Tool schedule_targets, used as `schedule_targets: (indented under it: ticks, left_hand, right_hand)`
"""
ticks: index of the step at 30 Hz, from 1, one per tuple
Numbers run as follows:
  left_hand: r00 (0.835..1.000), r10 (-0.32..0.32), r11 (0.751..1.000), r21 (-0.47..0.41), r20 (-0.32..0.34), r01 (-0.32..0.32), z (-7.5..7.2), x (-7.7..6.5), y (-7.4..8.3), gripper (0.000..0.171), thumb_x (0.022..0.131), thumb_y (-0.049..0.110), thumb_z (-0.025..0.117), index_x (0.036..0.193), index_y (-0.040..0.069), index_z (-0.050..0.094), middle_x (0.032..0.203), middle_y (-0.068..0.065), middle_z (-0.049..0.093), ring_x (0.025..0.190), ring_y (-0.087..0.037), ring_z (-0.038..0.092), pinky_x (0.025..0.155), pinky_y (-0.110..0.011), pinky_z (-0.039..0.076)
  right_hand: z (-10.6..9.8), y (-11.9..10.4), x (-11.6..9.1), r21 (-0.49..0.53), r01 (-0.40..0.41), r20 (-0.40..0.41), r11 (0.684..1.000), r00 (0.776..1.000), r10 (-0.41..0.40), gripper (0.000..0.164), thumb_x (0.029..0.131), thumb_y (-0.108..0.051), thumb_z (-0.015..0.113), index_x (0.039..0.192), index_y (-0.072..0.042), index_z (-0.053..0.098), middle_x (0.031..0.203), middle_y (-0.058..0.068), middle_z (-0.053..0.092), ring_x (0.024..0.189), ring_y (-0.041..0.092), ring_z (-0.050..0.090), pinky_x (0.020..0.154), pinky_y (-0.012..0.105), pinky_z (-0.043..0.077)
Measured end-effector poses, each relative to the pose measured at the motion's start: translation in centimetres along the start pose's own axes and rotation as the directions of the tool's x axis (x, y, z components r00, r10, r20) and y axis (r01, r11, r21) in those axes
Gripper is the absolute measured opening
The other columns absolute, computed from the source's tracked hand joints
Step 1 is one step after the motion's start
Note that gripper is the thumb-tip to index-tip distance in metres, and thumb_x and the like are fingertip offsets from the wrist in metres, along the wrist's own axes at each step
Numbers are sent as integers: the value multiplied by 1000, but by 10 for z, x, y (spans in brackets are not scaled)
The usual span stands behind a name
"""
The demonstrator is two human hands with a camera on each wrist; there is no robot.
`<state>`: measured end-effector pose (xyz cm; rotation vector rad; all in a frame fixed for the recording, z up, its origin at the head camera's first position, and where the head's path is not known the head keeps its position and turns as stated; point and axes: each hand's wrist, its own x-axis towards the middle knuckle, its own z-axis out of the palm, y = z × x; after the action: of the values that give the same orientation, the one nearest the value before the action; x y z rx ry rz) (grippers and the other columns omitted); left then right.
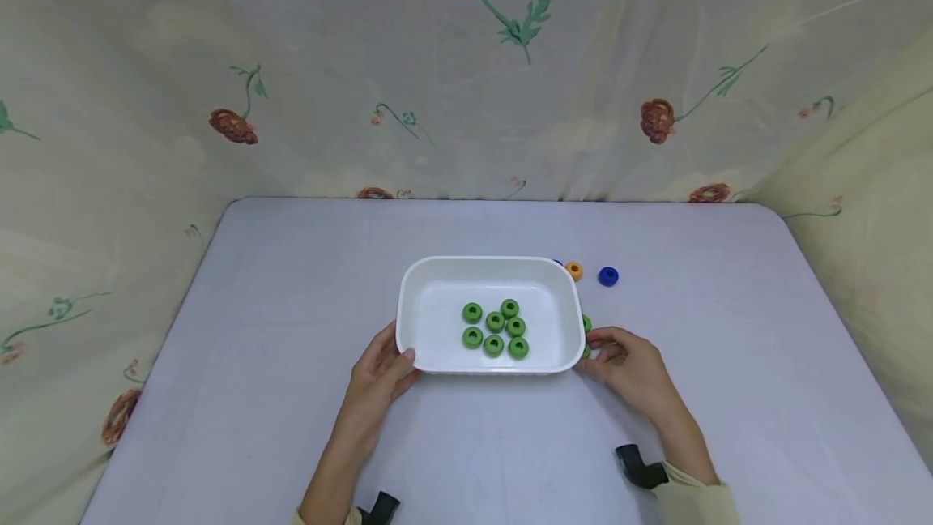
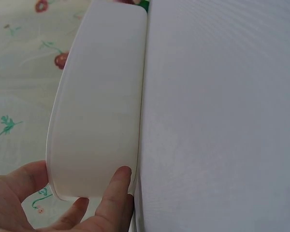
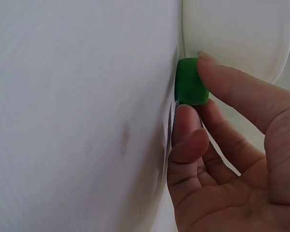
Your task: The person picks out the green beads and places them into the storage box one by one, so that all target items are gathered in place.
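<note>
A white tray [image 1: 437, 286] holds several green beads [image 1: 493, 352], each with a hole, near the middle of its floor. My left hand [image 1: 379, 371] grips the tray's near left corner, thumb at the rim and fingers against the outer wall. Beside the tray's right wall, my right hand [image 1: 630, 367] pinches a green bead [image 3: 191, 82] between thumb and fingers, low by the table surface. Another green bead [image 1: 586, 322] lies just behind that one, partly hidden by the tray.
Behind the tray's far right corner lie an orange bead [image 1: 574, 271] and a blue bead [image 1: 608, 276]. A further blue bead [image 1: 557, 262] is mostly hidden by the rim. Everything sits on a pale cloth-covered table [image 1: 291, 266], with a flowered curtain [image 1: 328, 63] behind.
</note>
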<state>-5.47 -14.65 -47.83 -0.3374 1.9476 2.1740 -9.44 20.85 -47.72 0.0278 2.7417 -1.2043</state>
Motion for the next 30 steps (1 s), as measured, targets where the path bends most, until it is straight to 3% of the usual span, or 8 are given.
schedule_targets:
  ticks: [10,24,30]
  left_hand:
    - [1000,6,1000,-13,6,-6,-1,0,-1,57,102,15,58,154,19,37,158,-9,41,142,-30,48,110,-43,51]
    - [1000,-2,1000,-12,-6,1,-1,2,-2,56,101,14,59,153,21,39,157,-6,42,141,-28,49,108,-41,52]
    - [1000,-5,1000,-21,-3,5,-1,1,-1,56,101,14,60,152,22,40,157,-5,42,140,-27,50,108,-40,53]
  right_hand:
    - [5,-3,1,28,31,-12,999,999,-31,41,79,-13,85,116,-2,69,98,13,72,75,5,58,62,17,47]
    - [6,-5,1,6,5,-17,1000,1000,-5,40,81,-15,84,116,-3,69,100,13,72,76,7,58,64,18,46]
    - [3,-4,-1,-14,-23,-35,1000,999,22,40,82,-23,84,115,-6,69,100,11,72,76,7,57,64,18,46]
